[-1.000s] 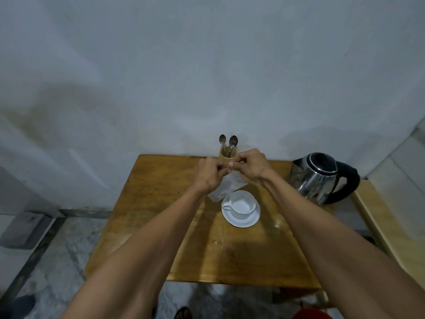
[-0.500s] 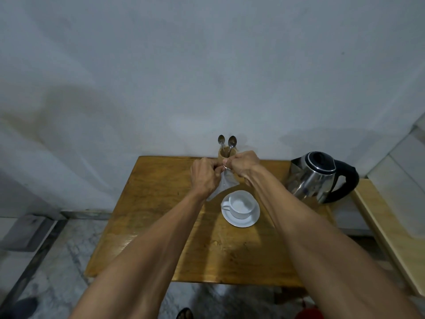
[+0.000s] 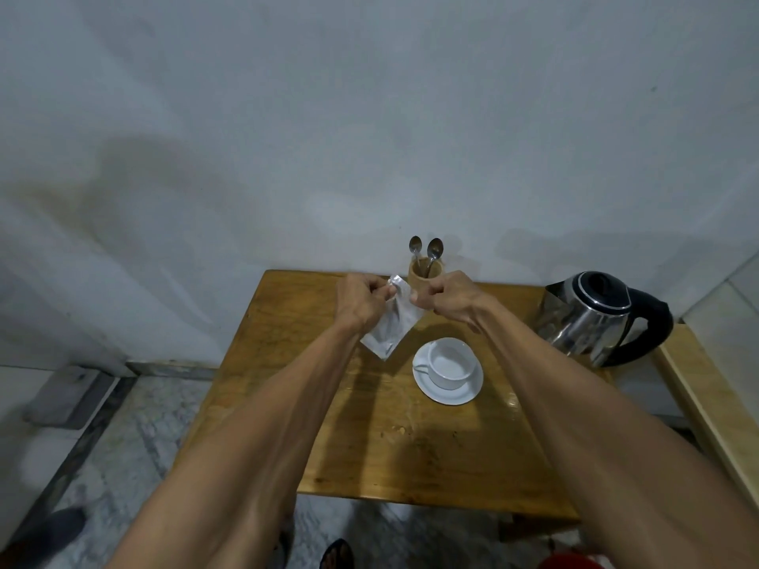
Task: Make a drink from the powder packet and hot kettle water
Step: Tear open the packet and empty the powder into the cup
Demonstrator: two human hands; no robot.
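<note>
A silvery white powder packet (image 3: 390, 322) hangs above the wooden table (image 3: 369, 445), held at its top by both hands. My left hand (image 3: 363, 299) pinches the top left corner, which curls up. My right hand (image 3: 445, 295) grips the top right edge. The two hands are a little apart. Below and to the right stands an empty white cup (image 3: 449, 363) on a white saucer (image 3: 447, 394). A steel kettle (image 3: 595, 318) with a black lid and handle stands at the table's right edge.
A wooden holder (image 3: 425, 275) with two spoons (image 3: 427, 250) stands at the table's back edge against the grey wall. A pale wooden ledge (image 3: 706, 404) runs along the right. Marble floor lies to the left and in front.
My hands, pressed together at the packet's top a second ago, have drawn apart sideways. The packet's top corner now curls up at my left hand. The view has shifted slightly.
</note>
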